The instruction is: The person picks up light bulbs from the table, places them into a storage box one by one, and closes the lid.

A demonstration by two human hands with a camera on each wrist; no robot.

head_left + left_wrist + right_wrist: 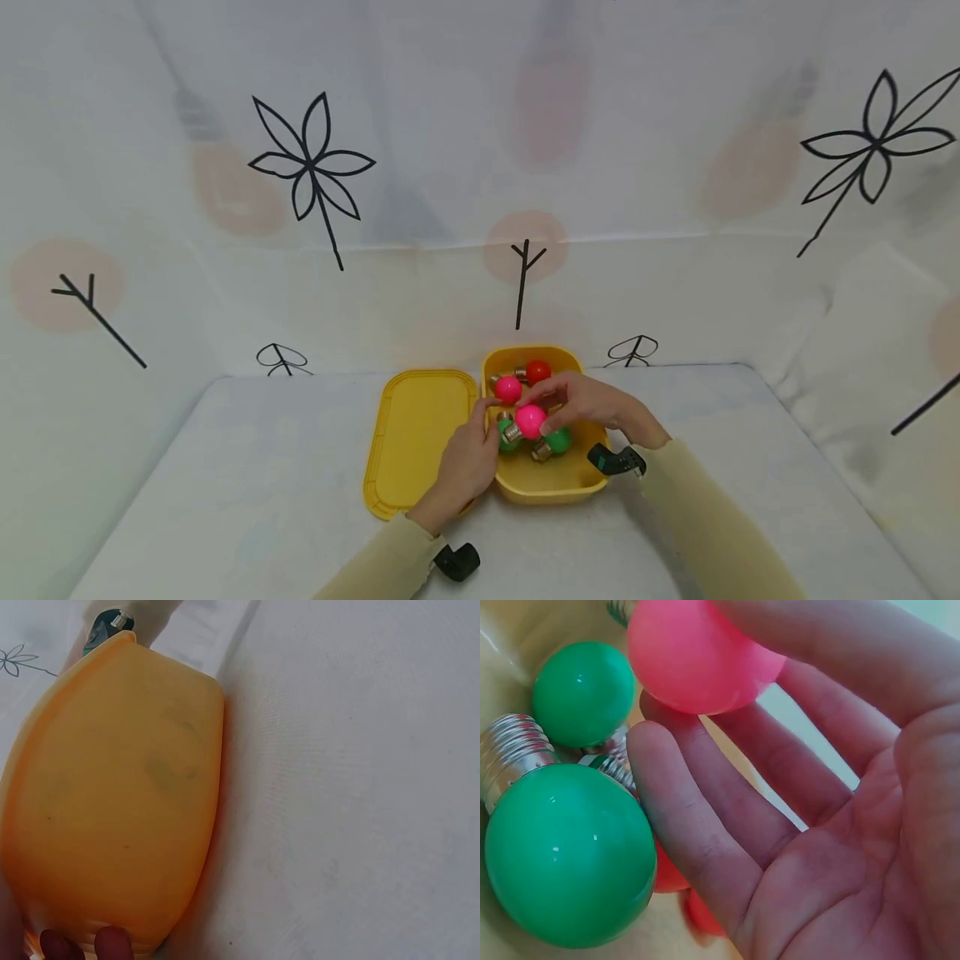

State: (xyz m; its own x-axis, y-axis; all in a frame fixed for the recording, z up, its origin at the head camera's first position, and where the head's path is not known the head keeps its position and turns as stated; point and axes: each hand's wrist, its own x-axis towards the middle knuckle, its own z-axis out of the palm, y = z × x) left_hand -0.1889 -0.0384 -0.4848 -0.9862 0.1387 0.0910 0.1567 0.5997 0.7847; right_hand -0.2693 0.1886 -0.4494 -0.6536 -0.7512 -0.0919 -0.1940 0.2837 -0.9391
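Note:
A pink light bulb [531, 422] with a metal screw base is pinched between the thumb and fingers of my right hand [588, 402], over the yellow container [551, 485]. Below it in the container lie two green bulbs [570, 855], one partly hidden by the left hand and pink bulb in the head view. Another pink bulb [507, 390] and a red bulb [537, 372] lie toward the back. My left hand [468, 458] grips the container's left side at the rim; its fingertips [114, 943] show against the outer wall in the left wrist view.
A flat yellow lid [423, 442] lies on the white-covered table just left of the container, partly under the left forearm. Behind the table hangs a pale cloth [420, 308] printed with plants. Black wrist devices [617, 460] are worn at both sleeves.

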